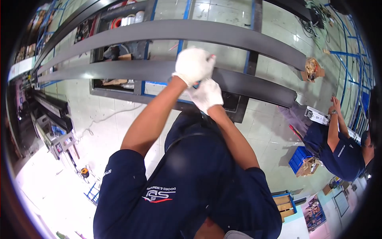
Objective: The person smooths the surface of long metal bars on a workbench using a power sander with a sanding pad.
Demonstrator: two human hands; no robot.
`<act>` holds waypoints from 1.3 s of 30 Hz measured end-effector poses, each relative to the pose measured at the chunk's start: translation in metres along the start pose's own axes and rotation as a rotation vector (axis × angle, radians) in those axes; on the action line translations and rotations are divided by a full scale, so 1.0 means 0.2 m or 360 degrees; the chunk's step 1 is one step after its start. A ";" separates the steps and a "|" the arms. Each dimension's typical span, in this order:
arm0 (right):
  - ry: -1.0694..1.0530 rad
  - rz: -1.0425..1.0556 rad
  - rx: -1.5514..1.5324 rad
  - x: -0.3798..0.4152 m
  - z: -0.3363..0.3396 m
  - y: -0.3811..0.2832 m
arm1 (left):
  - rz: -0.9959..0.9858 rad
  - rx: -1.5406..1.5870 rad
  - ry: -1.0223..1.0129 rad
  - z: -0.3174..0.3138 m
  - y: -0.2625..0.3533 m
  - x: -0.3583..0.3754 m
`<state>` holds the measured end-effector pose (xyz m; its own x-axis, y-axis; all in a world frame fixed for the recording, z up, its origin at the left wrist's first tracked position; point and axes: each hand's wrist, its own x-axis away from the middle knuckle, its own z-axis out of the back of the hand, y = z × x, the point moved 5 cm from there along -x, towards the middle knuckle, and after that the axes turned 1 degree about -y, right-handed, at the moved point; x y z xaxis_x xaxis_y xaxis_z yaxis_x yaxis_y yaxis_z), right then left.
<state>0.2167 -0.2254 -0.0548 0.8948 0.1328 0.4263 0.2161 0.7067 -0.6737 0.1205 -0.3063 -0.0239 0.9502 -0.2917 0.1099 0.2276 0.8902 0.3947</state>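
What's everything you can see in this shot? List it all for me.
metal profiles: two, dark grey, long, lying side by side across the middle
tiled floor: one, pale, beneath everything
crate: one, blue, on the floor at the right
co-worker: one, navy shirt, right edge, hands raised to a white part
small item: one, yellow and black, on the floor lower left; too small to identify
shirt: one, navy with a white and red logo, the person's own
left hand: one, white glove, fisted on the nearer profile; what it grips is hidden
right hand: one, white glove, just below the left hand, at the same profile's edge
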 end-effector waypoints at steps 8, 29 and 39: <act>-0.0361 0.0211 -0.0188 -0.18 -0.34 -0.53 | 0.0777 0.0574 0.0359 0.33 -0.81 0.23; 0.0766 -0.0030 -0.0811 0.40 1.01 1.13 | -0.0059 0.0825 -0.0182 -0.57 1.45 -0.41; 0.0862 0.0004 -0.1634 0.59 1.34 1.83 | -0.0594 0.0719 -0.0269 -0.95 2.13 -0.47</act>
<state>0.2966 0.2347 -0.0901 0.8920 -0.3569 0.2775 0.2074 -0.2224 -0.9527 0.1693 0.1664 -0.0403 0.7683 -0.6398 0.0186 0.3907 0.4917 0.7782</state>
